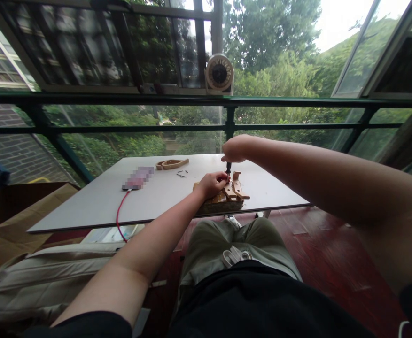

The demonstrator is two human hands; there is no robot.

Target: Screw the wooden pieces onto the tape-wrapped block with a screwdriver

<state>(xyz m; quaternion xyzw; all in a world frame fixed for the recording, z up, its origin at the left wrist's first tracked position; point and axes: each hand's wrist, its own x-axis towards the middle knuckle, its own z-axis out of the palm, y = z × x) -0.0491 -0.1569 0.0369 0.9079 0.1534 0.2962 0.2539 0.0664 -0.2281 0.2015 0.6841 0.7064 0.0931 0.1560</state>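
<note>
My right hand [234, 148] is closed around the top of a screwdriver [229, 166], which stands upright with its dark handle partly hidden. Its tip points down at a small shaped wooden piece [230, 191]. My left hand [212, 184] is closed on that piece, with the fingertips close beside the screwdriver's tip. Whether a screw sits under the tip is too small to tell. Right beside it lies a second wooden piece [240, 187] with a hole and a curved end. Both pieces rest on a brownish block [220, 208] at the table's near edge.
On the white table [96, 206] lie several dark screws [182, 174], a curved wooden part [172, 164] and a phone [138, 178] with a red cable [118, 213]. A green railing [131, 128] runs behind. At left are a cardboard box [22, 211] and a beige bag [50, 272].
</note>
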